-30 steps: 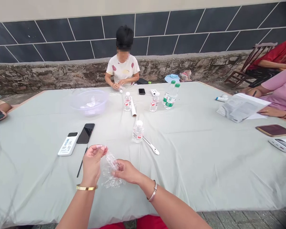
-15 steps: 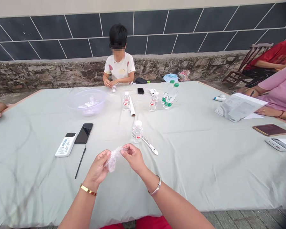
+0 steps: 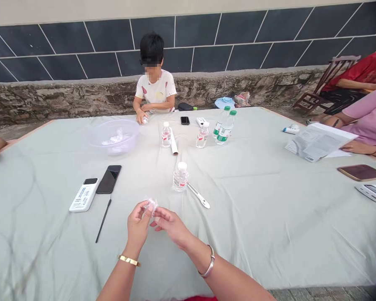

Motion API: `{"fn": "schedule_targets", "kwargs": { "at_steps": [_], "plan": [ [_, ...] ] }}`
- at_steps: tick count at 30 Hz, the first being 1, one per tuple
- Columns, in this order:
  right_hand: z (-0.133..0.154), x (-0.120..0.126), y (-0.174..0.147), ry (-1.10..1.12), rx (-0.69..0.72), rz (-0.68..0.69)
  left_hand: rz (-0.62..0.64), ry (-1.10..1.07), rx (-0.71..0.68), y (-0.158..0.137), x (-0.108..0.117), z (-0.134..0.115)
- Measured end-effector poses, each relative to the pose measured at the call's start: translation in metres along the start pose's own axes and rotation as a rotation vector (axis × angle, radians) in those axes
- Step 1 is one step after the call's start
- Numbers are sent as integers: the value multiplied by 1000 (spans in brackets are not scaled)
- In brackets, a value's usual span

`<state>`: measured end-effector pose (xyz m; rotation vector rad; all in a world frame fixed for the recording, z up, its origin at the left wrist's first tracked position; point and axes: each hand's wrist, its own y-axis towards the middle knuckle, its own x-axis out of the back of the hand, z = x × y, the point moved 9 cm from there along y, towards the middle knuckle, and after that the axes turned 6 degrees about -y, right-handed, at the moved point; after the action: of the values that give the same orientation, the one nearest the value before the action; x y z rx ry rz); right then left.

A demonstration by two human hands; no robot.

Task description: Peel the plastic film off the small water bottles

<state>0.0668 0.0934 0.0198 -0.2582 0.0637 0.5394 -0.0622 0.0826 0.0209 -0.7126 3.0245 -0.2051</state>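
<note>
My left hand (image 3: 139, 223) pinches a crumpled bunch of clear plastic film (image 3: 151, 205) between thumb and fingers. Close beside it on the right, my right hand (image 3: 172, 228) has its fingers apart, with the fingertips at the edge of the film; whether they touch it I cannot tell. Just beyond the hands stands a small clear water bottle (image 3: 180, 179) with a white cap. A white utility knife (image 3: 199, 195) lies against its right side.
A translucent basin (image 3: 95, 140) holding crumpled film, a film roll (image 3: 174, 146), small bottles (image 3: 166, 136) and green-capped bottles (image 3: 224, 133) stand farther back. A black phone (image 3: 109, 179) and white power bank (image 3: 84, 195) lie left. Across sits a person (image 3: 155, 92); another holds papers (image 3: 319, 140).
The film has been bunched from a stretched strip into a compact wad in my left hand. My right hand has loosened from it. The person across has moved their hands lower toward the table.
</note>
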Motion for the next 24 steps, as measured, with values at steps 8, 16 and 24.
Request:
{"fn": "schedule_targets", "kwargs": {
  "at_steps": [8,16,24],
  "plan": [
    [21,147,7,-563,146,-794,-36,-214,131,8,-6,27],
    [30,153,86,-698,168,-762,55,-228,167,7,-27,38],
    [69,146,230,-767,193,-700,72,-99,281,28,-23,38]
  ]
}}
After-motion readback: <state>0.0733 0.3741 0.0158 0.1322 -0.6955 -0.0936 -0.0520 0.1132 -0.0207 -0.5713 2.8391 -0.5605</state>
